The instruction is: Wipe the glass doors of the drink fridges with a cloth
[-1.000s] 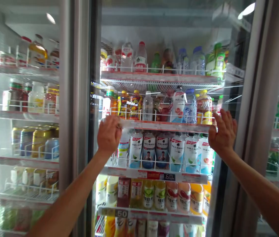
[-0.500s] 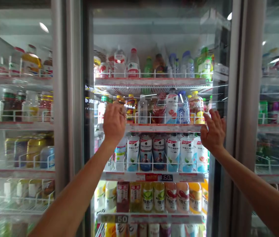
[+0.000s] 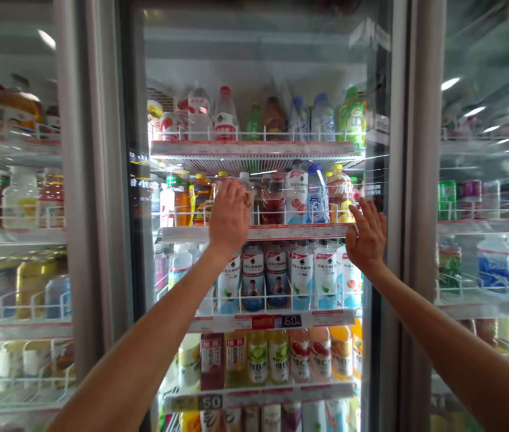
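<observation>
My left hand point(image 3: 231, 216) is raised in front of the glass door point(image 3: 254, 36) of a drinks fridge, at the height of the second shelf. Its fingers are bent and close together, and a small brownish patch shows at their far side; I cannot make out what it is. My right hand point(image 3: 368, 234) is against or near the right part of the door, fingers apart, palm toward the glass, holding nothing. Behind the glass, between my hands, stand a white-labelled bottle point(image 3: 297, 193) and a blue-capped bottle point(image 3: 317, 195).
Grey metal frames point(image 3: 101, 180) flank the door, with more stocked fridge sections left and right. Below my hands, bottles with white labels point(image 3: 301, 273) line a shelf above a price strip point(image 3: 276, 321). Further bottles point(image 3: 226, 117) stand on the top shelf.
My left hand has moved right across the door, closer to my right hand. The view has shifted right, so the fridge appears further left. My right hand stays near the door's right side.
</observation>
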The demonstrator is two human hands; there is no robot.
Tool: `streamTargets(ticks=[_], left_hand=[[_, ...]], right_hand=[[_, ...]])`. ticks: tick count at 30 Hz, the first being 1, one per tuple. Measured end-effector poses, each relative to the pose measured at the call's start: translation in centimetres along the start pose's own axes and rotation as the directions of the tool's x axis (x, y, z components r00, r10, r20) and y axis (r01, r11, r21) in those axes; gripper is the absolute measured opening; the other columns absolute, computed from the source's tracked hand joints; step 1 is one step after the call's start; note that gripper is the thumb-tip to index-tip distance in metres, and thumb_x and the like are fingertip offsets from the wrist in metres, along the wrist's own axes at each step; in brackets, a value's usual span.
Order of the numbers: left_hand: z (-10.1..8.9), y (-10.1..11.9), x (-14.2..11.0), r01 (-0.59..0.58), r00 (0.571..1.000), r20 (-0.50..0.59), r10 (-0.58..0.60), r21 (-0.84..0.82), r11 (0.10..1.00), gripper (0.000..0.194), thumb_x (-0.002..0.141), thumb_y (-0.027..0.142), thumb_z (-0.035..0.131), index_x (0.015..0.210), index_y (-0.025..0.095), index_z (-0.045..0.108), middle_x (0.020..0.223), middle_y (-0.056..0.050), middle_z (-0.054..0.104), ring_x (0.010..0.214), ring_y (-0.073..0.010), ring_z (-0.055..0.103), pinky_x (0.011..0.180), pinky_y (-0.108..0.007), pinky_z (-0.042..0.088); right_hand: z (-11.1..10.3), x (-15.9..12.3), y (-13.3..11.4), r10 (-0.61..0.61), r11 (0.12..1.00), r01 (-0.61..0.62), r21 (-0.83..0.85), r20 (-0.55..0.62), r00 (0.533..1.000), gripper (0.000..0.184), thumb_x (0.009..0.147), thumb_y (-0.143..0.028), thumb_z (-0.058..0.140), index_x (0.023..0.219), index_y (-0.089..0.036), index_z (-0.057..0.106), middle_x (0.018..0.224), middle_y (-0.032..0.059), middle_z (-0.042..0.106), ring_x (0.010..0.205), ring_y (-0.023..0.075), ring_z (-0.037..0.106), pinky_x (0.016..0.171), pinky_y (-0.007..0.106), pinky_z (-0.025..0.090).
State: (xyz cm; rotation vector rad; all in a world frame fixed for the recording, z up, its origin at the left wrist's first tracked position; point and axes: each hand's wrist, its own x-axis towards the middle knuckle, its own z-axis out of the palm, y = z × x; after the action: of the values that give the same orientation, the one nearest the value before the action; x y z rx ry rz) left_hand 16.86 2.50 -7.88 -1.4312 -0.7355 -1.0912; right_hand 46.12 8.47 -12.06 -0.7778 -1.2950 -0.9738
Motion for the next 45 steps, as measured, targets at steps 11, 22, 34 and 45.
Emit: streamTargets(ticks=[11,22,34,45], left_hand=[[3.7,5.7,5.5,-0.072,0.987,0.135,0.085,-0.097,0.993,0.043,0.086,0.019,0.037,0.129,0.011,0.041,0.137,-0.012,0.042,0.134,-0.0224,0.027,0.112,-0.044,0.026],[6.7,14.9,5.2,-0.536,0.794,0.193,0.576,-0.225,0.814,0.039,0.089,0.019,0.036,0.126,0.01,0.044,0.133,-0.009,0.048,0.131,-0.0182,0.032,0.112,-0.036,0.027],[7.7,22.7,1.4,-0.706,0.564,0.233,0.792,-0.361,0.609,0.037,0.088,0.019,0.038,0.123,0.01,0.048,0.135,-0.008,0.046,0.129,-0.0171,0.037,0.111,-0.032,0.028],[7.5,21.9,0.8,-0.706,0.537,0.245,0.807,-0.393,0.589,0.037,0.088,0.019,0.039,0.122,0.01,0.048,0.135,-0.011,0.045,0.129,-0.0182,0.037,0.11,-0.034,0.03]], right_hand=[[-3.3,1.9,4.3,-0.242,0.964,0.202,0.173,0.253,0.937,0.048,0.087,-0.021,0.035,0.135,-0.028,0.036,0.139,0.0043,0.041,0.13,0.0187,0.035,0.106,0.044,0.03],[-6.0,5.2,6.7,-0.052,0.888,0.019,0.46,0.058,0.997,0.042,0.089,-0.024,0.032,0.129,-0.024,0.044,0.133,0.0046,0.049,0.125,0.0175,0.043,0.105,0.042,0.037],[-6.3,3.8,9.8,-0.027,0.866,0.005,0.5,0.038,0.999,0.037,0.087,-0.021,0.035,0.119,-0.018,0.053,0.129,0.0095,0.052,0.12,0.0191,0.048,0.101,0.041,0.042],[-6.7,3.3,9.0,0.01,0.876,-0.044,0.48,0.073,0.997,0.035,0.086,-0.02,0.036,0.118,-0.02,0.053,0.13,0.0072,0.051,0.12,0.0173,0.048,0.101,0.041,0.042]])
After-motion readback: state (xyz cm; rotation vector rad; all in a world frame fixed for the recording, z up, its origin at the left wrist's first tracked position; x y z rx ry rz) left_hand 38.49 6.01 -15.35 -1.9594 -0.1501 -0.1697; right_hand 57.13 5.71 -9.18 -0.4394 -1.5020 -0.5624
